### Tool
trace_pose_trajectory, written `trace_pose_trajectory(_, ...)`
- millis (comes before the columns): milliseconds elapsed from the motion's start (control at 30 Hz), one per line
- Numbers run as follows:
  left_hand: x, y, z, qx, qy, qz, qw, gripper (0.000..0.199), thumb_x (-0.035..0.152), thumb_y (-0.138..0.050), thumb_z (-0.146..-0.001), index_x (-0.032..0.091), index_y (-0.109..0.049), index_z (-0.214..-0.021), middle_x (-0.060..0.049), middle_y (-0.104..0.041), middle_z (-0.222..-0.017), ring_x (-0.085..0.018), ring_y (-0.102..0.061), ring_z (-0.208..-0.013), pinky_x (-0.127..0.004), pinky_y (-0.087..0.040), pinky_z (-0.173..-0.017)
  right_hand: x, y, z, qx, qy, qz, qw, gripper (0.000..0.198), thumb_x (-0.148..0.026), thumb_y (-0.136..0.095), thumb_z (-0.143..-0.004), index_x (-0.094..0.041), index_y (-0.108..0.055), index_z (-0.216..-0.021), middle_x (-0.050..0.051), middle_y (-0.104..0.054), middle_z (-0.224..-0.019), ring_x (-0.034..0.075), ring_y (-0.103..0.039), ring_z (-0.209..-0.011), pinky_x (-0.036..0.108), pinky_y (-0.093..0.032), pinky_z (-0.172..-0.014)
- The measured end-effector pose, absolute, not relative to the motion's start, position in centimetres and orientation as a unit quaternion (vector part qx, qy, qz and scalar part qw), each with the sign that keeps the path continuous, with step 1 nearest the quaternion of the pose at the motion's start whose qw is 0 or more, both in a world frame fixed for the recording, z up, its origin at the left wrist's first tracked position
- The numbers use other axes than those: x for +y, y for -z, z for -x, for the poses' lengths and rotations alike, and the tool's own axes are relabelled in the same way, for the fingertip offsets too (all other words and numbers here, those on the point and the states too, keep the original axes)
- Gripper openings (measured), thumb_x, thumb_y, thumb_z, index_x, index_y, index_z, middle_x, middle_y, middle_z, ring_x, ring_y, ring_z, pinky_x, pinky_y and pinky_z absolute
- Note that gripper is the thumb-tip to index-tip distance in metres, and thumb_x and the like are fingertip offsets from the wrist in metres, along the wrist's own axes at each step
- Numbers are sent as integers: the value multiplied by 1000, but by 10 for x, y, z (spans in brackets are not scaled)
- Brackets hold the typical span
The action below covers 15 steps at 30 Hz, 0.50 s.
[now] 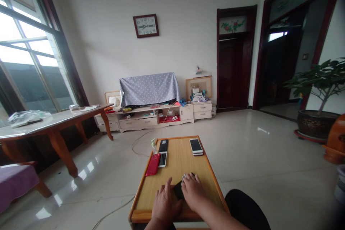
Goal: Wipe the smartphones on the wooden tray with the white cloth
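Observation:
A dark phone (178,189) lies near the front of the small wooden table, partly covered by both hands. My left hand (164,201) grips its left side, with one finger raised and the thumb low along the near edge. Over the right part of the phone, my right hand (192,191) presses down with bent fingers. A bit of whitish cloth (184,177) shows at those fingertips; most of it is hidden beneath them.
On the wooden table (178,151), a red phone case (153,164), a white phone (163,159), a black phone (163,145) and a small spray bottle (153,146) are at left. Stacked white phones (196,146) lie at right. A cable (115,211) runs along the floor.

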<state>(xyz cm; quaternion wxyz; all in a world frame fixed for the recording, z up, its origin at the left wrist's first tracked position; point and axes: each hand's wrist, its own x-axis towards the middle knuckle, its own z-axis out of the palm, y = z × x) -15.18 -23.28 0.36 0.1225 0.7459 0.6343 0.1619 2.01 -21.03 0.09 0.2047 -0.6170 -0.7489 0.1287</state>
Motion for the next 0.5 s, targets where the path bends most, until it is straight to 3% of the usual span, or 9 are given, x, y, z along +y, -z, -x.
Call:
trace_pose_trajectory(200, -231, -7, 153, 620, -144, -760, 131, 79, 37, -47, -85, 15, -20, -156, -9, -64, -135, -23, -50, -129, -33, -31, -108, -231, 1, 12, -813, -164, 516, 213, 51, -33, -24, -103, -21, -59, -138, 11, -54, -146, 25, -43, -141, 46, -18, -122)
trace_pose_trajectory(333, -231, -5, 153, 629, -160, -749, 133, 90, 47, -58, -77, 18, -25, -155, -9, -62, -137, -26, -51, -128, -34, -31, -110, -214, -2, -4, -787, -139, 564, 208, 51, -34, -23, -104, -21, -61, -136, 10, -55, -146, 24, -44, -140, 47, -19, -122)
trace_pose_trajectory(500, -232, -3, 153, 635, -162, -743, 131, 97, 44, -63, -70, 19, -25, -155, -8, -61, -136, -25, -51, -127, -32, -29, -111, -190, -3, -33, -739, -120, 629, 212, 56, -37, -21, -103, -15, -59, -138, 17, -48, -151, 31, -37, -144, 55, -18, -121)
